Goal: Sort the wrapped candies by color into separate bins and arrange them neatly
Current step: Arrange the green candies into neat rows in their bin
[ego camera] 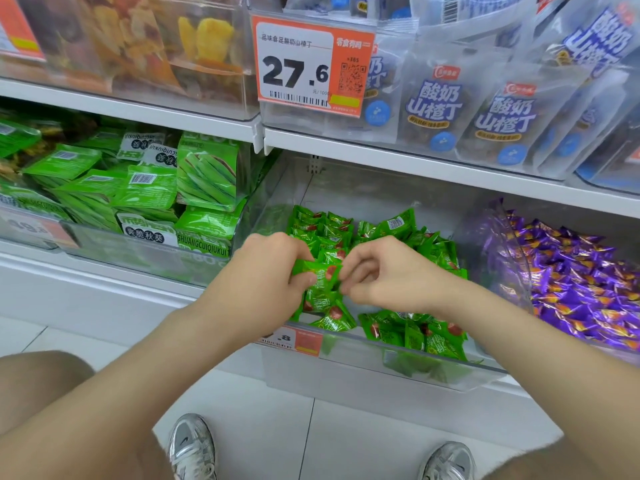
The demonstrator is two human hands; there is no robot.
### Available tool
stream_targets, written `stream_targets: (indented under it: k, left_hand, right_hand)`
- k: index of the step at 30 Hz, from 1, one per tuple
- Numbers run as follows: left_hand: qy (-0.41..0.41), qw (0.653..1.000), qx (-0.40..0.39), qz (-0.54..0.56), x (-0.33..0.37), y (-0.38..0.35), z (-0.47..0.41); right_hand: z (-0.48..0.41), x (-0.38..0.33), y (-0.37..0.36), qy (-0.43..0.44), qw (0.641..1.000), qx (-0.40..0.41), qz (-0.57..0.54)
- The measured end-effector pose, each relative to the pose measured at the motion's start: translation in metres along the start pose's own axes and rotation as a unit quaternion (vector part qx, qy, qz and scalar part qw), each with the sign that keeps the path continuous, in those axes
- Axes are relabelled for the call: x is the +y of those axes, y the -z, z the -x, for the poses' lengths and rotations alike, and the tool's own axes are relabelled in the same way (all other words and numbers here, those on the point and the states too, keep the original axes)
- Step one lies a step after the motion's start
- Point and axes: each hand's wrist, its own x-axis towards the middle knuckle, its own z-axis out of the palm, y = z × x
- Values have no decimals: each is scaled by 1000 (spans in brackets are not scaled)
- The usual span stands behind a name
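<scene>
A clear plastic bin [450, 372] on the lower shelf holds many green wrapped candies [429, 334] with red marks. Over its left part, my left hand [266, 271] grips a small stack of green candies [322, 282]. My right hand [384, 275] pinches the right edge of the same stack with thumb and fingers. The bin to the right holds purple wrapped candies [581, 289]. Both forearms reach in from below and hide part of the bin's front.
Left of the candy bin is a bin of larger green snack packs [149, 192]. The shelf above carries dried fruit [207, 39], blue-labelled pouches [505, 116] and an orange price tag [311, 67]. My knees and shoes [194, 448] are on the white tiled floor below.
</scene>
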Motion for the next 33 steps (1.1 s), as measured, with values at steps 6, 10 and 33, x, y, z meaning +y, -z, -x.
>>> stream_targets:
  k: [6, 10, 33]
  left_hand:
    - [-10, 997, 47, -57, -1, -3, 3]
    - [-10, 998, 47, -48, -5, -5, 2]
    - [-4, 998, 49, -36, -8, -4, 0]
  right_hand:
    - [-4, 2, -26, -7, 974, -3, 226]
    - [-5, 4, -25, -23, 982, -15, 189]
    - [-9, 7, -33, 119, 949, 10, 291]
